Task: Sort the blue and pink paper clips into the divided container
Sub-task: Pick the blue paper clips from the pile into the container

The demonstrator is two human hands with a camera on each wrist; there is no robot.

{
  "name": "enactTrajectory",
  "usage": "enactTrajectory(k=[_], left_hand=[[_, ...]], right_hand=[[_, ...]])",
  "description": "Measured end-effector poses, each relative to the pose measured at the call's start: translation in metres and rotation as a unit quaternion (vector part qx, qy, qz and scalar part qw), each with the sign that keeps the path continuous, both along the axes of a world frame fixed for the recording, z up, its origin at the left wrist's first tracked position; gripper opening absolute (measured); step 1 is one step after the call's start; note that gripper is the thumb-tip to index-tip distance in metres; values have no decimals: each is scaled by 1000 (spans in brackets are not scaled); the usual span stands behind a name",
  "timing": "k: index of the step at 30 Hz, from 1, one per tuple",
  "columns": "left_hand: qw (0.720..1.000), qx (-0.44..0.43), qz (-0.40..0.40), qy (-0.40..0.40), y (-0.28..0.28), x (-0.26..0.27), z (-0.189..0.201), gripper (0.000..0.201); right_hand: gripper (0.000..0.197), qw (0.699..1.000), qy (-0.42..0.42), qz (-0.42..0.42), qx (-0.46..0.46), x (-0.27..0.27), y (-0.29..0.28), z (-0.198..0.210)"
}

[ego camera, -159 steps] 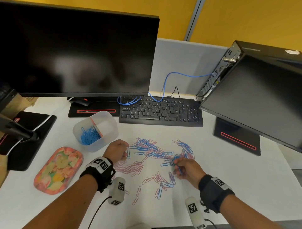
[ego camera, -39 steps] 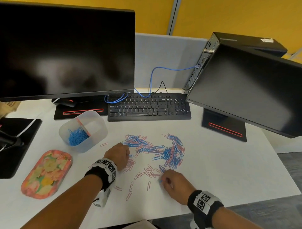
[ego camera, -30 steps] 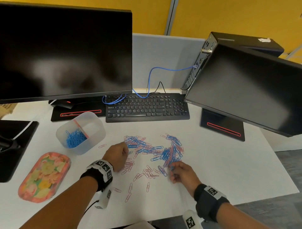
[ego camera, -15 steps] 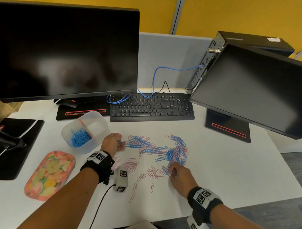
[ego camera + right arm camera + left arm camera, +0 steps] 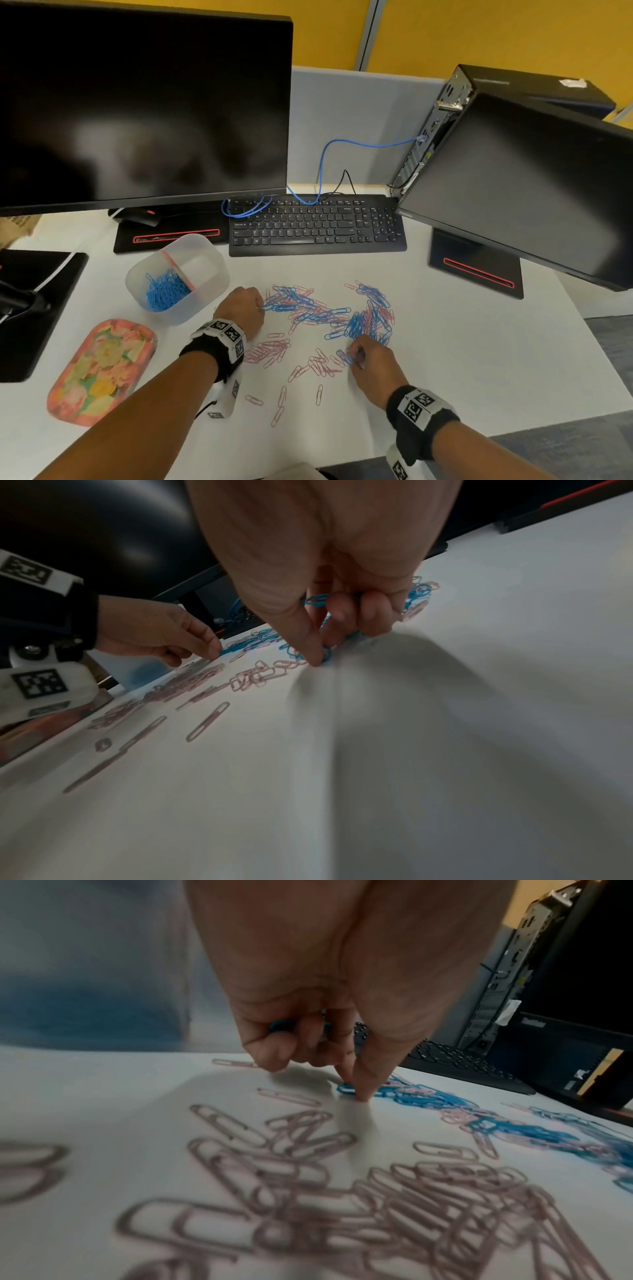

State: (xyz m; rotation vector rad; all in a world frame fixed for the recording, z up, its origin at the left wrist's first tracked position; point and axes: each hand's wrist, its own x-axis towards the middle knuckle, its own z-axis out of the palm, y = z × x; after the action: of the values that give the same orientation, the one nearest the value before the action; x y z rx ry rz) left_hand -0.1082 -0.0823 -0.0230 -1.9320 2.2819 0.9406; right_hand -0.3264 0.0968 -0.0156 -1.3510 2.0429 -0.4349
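A translucent divided container (image 5: 205,260) stands at the left; blue clips (image 5: 164,293) fill its left compartment and the right one looks empty. Mixed blue and pink paper clips (image 5: 363,318) are strewn across the white table, with pink clips (image 5: 267,353) (image 5: 342,1204) (image 5: 253,677) nearer me. My left hand (image 5: 262,306) (image 5: 356,1093) pinches a blue clip (image 5: 346,1089) on the table at the pile's left end, with more blue clips (image 5: 281,1026) tucked under its curled fingers. My right hand (image 5: 351,354) (image 5: 322,656) pinches a blue clip at the pile's near edge and holds several blue clips (image 5: 316,600) in its curled fingers.
A black keyboard (image 5: 318,226) lies behind the clips, with a monitor (image 5: 144,102) at the left and a tilted one (image 5: 534,192) at the right. A floral tray (image 5: 102,370) sits at the near left. The table's front edge (image 5: 445,445) runs close behind my right wrist.
My left hand has moved from the pink clips up to the blue clips at the pile's left end. My right hand stays at the pile's near edge, picking at blue clips.
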Motion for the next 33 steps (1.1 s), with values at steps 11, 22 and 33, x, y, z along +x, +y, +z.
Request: enactTrajectory(k=[11, 22, 33], left_hand=[[997, 18, 27, 70, 11, 16, 8, 10], [751, 284, 284, 524, 27, 51, 59, 27], [692, 140, 436, 559, 4, 106, 103, 17]], right_hand=[[11, 989, -136, -8, 50, -8, -6, 10], [26, 876, -450, -119, 124, 56, -84, 55], [9, 904, -410, 18, 120, 185, -180, 98]])
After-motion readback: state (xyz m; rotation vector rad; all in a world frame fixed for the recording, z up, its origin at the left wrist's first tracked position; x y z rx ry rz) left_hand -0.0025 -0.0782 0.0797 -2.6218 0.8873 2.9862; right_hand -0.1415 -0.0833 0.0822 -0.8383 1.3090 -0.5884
